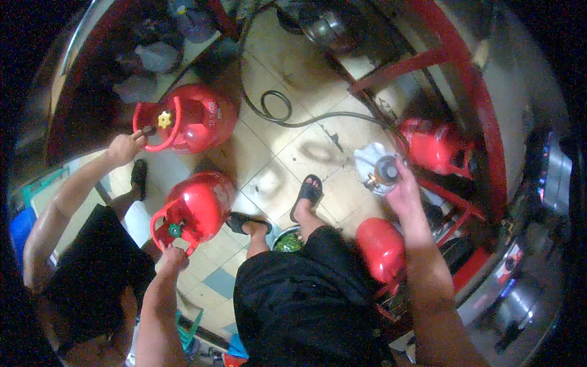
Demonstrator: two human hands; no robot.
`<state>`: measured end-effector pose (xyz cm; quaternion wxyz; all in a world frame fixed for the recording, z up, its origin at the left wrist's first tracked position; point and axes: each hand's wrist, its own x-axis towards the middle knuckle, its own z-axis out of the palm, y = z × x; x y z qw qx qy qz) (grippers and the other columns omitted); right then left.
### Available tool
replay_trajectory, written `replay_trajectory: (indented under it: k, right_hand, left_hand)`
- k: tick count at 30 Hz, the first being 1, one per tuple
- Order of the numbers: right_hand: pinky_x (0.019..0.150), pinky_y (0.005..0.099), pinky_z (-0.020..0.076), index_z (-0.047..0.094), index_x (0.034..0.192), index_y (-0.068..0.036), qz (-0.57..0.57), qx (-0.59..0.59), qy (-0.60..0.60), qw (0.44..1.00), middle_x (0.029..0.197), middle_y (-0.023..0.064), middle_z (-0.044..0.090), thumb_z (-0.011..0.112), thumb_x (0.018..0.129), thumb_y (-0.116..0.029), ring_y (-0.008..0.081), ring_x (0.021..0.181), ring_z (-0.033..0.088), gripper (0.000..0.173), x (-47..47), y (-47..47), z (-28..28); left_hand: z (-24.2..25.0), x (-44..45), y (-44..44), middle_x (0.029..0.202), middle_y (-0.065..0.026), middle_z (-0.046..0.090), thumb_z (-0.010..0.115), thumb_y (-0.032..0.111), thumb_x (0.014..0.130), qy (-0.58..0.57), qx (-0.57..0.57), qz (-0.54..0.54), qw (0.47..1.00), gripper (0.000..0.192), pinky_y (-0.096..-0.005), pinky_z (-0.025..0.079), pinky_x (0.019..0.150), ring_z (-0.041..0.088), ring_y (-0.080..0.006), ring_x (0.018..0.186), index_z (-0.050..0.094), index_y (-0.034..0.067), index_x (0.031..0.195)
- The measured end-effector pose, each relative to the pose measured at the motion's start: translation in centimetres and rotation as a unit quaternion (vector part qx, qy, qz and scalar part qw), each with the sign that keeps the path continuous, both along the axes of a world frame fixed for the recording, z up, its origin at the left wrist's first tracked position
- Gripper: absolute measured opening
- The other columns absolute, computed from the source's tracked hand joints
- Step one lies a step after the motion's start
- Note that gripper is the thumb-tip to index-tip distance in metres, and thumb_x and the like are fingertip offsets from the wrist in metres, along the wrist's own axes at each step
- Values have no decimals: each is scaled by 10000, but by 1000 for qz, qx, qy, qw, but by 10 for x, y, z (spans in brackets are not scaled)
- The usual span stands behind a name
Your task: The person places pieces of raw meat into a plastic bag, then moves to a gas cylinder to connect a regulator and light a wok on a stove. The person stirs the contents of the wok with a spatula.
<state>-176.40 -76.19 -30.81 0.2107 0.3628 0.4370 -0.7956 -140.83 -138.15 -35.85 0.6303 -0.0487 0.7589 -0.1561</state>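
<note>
My left hand point(174, 258) grips the collar handle of a red gas cylinder point(204, 206) with a green valve knob point(174, 230); the cylinder leans over. In my right hand point(403, 190) is a gas regulator point(386, 169) with a grey round top and a brass fitting. A whitish crumpled thing point(367, 156), perhaps cloth or plastic, shows beside the regulator. A dark hose point(316, 120) loops across the floor towards the regulator; whether they join is hidden. Another person's hand point(126, 149) is at the collar of a second red cylinder point(202, 119) with a yellow valve knob point(164, 119).
Two more red cylinders lie or stand at the right, one point(433, 147) by the red metal frame point(486, 119), one point(380, 250) beside my leg. A bowl of green produce point(288, 243) sits by my feet. The other person stands close at the left.
</note>
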Motion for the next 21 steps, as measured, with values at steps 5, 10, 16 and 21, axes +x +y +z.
replay_trajectory:
  k: [5,10,16,21]
  right_hand:
    - [1012,437,520,607,1265,-89,21,-48,-23,998,1227,79,675,595,1040,-274,234,1137,654,292,-4,-5,-30]
    - [964,381,534,618,1267,-101,30,-61,-24,997,1206,57,691,617,1029,-334,200,1104,667,334,-6,-1,-46]
    - [939,372,547,606,1287,-83,32,-31,-56,997,1198,66,696,584,1045,-335,201,1087,678,349,-10,14,-45]
    - [944,366,549,625,1266,-76,42,-39,-49,997,1199,70,701,562,1056,-337,200,1085,685,341,-5,17,-32]
  left_hand:
    - [19,-39,38,1077,-122,755,568,389,897,56,30,84,994,375,-599,323,1120,670,-325,1131,783,103,1012]
    - [9,-56,84,995,-227,741,575,412,903,104,54,229,966,440,-531,495,957,700,-401,1031,740,11,978]
    - [-38,-45,95,917,-240,726,581,459,932,178,117,366,906,484,-475,544,827,717,-406,940,718,-4,964]
    - [-47,-57,124,780,-166,683,608,396,957,262,230,432,832,428,-435,524,648,690,-312,726,677,-22,896]
